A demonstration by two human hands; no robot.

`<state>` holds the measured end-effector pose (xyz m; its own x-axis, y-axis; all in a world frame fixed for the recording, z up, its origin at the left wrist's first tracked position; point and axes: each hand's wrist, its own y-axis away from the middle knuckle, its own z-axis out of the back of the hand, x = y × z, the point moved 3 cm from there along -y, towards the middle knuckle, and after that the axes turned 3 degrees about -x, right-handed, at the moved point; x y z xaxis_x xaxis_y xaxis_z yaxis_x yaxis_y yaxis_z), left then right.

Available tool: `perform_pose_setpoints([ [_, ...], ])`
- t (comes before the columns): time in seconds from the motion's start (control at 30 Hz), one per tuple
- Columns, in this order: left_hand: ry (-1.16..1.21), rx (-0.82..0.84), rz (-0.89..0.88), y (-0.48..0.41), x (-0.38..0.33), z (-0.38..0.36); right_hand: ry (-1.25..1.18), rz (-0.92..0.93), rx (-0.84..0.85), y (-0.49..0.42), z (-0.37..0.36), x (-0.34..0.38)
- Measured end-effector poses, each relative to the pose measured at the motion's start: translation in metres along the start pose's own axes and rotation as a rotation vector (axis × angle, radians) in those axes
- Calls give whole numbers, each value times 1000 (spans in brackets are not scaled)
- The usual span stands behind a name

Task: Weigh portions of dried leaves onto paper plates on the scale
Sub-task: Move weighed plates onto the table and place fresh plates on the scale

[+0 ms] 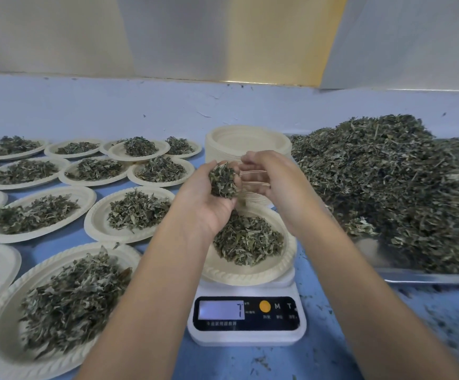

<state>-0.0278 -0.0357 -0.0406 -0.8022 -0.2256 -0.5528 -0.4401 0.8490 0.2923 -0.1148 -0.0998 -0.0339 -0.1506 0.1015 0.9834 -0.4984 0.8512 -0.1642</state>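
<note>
1. Loads done already: filled plates (138, 212) cover the blue tabletop (58, 248) off to the left.
2. The current paper plate (250, 272) sits on the scale (246, 319), partly loaded.
3. The left hand (209, 198) has its grip curled round a clump of dried leaves (222, 182) just above that plate. The right hand (274, 179) is blurred, so I can't tell its grip.
4. Still to go, I'd guess plenty: there's a big pile (387, 187) and a stack of empty plates (247, 141).

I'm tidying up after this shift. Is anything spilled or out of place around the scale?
Yes: loose leaf crumbs lie scattered on the blue table in front of and right of the scale, outside any plate. In the back row, one filled plate overlaps its neighbours.
</note>
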Motion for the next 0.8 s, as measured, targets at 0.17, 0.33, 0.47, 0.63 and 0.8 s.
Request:
perform_pose_setpoints([
  [0.17,177,65,58,6,22,-40,-512,-155,-121,2,-4,0],
  [0.33,50,78,70,-8,68,-85,-783,-154,-327,-1,37,13],
  [0.47,-76,64,163,-21,114,-106,-686,-133,-496,2,91,10],
  [0.63,-424,14,193,-30,158,-112,-576,-179,-691,8,145,-2],
  [0.8,-506,69,213,-27,167,-113,-344,-190,-810,8,166,-8],
])
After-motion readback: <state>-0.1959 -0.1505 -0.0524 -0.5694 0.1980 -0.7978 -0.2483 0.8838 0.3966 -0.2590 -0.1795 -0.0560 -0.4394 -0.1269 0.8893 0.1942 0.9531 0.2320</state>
